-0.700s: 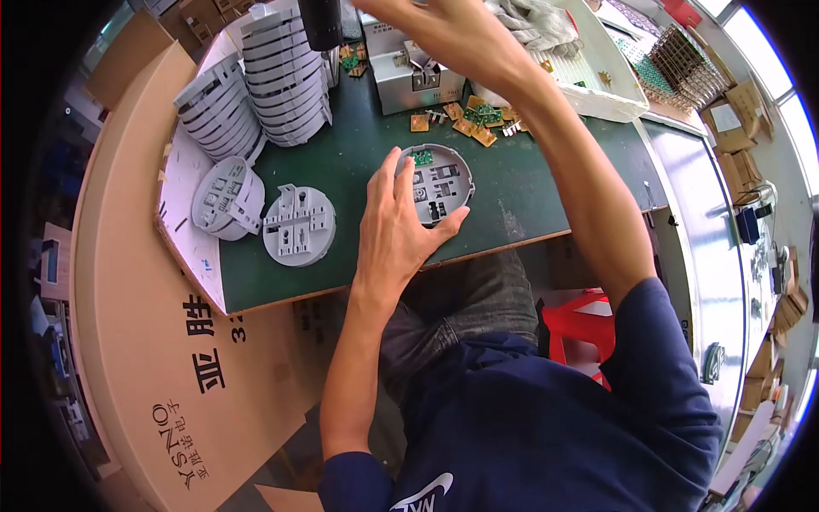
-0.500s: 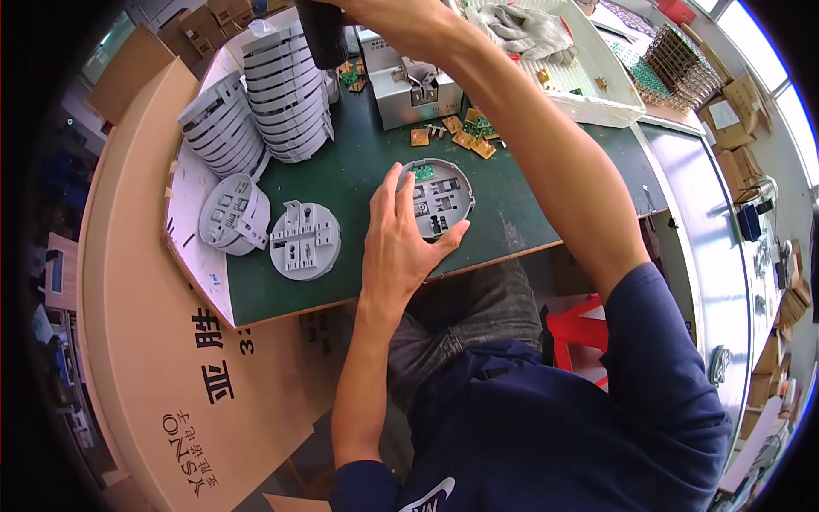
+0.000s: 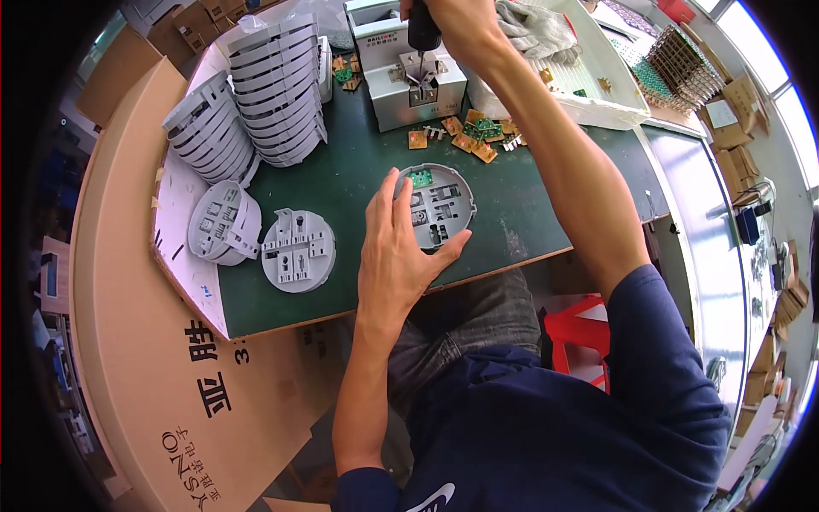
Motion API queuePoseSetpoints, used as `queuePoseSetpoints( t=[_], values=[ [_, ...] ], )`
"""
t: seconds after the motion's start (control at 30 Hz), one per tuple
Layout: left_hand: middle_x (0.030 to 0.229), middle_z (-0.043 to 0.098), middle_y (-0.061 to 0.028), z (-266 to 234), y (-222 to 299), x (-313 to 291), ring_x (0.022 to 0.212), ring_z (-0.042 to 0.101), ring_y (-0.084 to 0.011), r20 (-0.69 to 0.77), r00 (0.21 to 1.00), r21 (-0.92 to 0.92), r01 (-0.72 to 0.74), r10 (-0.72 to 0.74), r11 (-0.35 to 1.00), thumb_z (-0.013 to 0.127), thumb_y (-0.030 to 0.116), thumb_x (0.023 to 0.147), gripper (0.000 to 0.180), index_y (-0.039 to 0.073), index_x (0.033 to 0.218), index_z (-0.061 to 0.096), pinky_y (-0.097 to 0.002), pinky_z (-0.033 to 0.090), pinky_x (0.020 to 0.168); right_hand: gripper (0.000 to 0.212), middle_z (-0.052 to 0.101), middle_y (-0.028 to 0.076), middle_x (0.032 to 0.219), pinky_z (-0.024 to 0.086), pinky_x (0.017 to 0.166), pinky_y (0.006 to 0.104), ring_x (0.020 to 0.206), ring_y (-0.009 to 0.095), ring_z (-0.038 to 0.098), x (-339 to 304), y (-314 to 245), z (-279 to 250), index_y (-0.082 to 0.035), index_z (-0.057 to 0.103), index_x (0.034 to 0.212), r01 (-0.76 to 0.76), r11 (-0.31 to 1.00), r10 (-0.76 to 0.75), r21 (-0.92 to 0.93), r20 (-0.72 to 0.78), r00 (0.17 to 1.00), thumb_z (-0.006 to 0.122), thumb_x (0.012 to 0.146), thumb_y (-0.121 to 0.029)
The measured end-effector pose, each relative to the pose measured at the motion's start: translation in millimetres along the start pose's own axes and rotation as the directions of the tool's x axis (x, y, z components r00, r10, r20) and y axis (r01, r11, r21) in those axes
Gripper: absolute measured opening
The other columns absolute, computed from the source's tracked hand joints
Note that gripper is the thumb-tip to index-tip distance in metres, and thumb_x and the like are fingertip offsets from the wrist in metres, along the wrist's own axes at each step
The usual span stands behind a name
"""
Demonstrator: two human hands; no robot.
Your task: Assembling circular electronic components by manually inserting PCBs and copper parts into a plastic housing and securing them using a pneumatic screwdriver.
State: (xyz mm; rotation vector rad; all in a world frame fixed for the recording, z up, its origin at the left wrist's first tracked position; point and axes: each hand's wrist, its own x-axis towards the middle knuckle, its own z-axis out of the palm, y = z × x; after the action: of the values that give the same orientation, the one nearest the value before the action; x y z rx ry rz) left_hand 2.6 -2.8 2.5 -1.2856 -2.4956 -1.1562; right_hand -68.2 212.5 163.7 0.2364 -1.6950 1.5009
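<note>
Grey round housing [image 3: 442,209] lay flat on the green surface [image 3: 529,183], open face up, small green board [image 3: 421,178] at its far-left edge. Near-circular, so no clear long axis. Looked like light, stiff plastic – probably slick, thin clips likely fragile; best hold was across the rim. Left hand [image 3: 394,256] had its fingers clamped there, thumb opposite. Right hand [image 3: 467,30] fingers were wrapped round a black driver [image 3: 424,31] – bit at the silver box [image 3: 388,98].

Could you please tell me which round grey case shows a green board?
The case the left hand grips: a small green board lies inside it, while the other grey cases show none.
</note>
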Motion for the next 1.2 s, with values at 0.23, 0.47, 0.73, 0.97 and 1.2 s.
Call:
queuePoseSetpoints(
  t=[0.23,0.47,0.73,0.97,1.2],
  values=[
    [0.153,0.043,-0.0202,1,-1,1,0.137,0.047,-0.0366,0.003,1.0,0.005,0.0,0.0,1.0,0.082,0.051,0.081,0.092,-0.011,0.14,0.05,-0.0446,0.047,0.111,0.032,0.056,0.0,0.071,0.045,0.053,0.0267,0.059,0.009,0.053,-11,6,-1,-0.003,0.054,0.104,0.016,1.0,-0.014,-0.023,0.063,0.998,0.074,0.094,-0.026],
    [0.152,0.043,-0.0217,2,-1,2,0.137,0.047,-0.0374,-0.005,1.0,0.034,-0.02,0.021,0.999,0.082,0.052,0.082,0.092,-0.012,0.14,0.049,-0.0455,0.048,0.11,0.06,0.057,0.001,0.071,0.047,0.053,0.0258,0.058,0.009,0.056,-77,-30,7,0.0,0.044,0.146,-0.148,0.984,0.137,0.098,0.108,0.985,0.071,0.097,-0.022],
    [0.152,0.043,-0.0221,2,0,2,0.137,0.047,-0.0383,0.002,1.0,0.036,-0.019,0.019,0.999,0.082,0.052,0.082,0.093,-0.011,0.141,0.047,-0.0459,0.048,0.11,0.033,0.06,0.001,0.069,0.045,0.05,0.0256,0.054,0.009,0.056,-92,-20,8,0.0,0.056,0.118,-0.235,0.969,0.22,0.08,0.161,0.962,0.072,0.097,-0.02],
    [0.152,0.043,-0.0224,2,-2,2,0.137,0.046,-0.0387,-0.008,0.999,0.035,-0.034,0.034,0.999,0.082,0.052,0.082,0.093,-0.01,0.141,0.047,-0.0459,0.048,0.11,0.026,0.059,0.002,0.068,0.045,0.05,0.0256,0.054,0.009,0.055,-93,-17,8,-0.004,0.054,0.102,-0.232,0.972,0.223,0.045,0.158,0.962,0.073,0.097,-0.021],
    [0.151,0.043,-0.0227,3,-2,1,0.136,0.046,-0.0392,-0.01,0.999,0.04,-0.036,0.036,0.999,0.081,0.053,0.082,0.093,-0.011,0.14,0.047,-0.0461,0.047,0.11,0.029,0.058,0.001,0.067,0.042,0.049,0.0249,0.053,0.009,0.054,-92,-15,10,-0.005,0.055,0.1,-0.262,0.957,0.231,0.128,0.216,0.949,0.075,0.096,-0.026]
  ],
)
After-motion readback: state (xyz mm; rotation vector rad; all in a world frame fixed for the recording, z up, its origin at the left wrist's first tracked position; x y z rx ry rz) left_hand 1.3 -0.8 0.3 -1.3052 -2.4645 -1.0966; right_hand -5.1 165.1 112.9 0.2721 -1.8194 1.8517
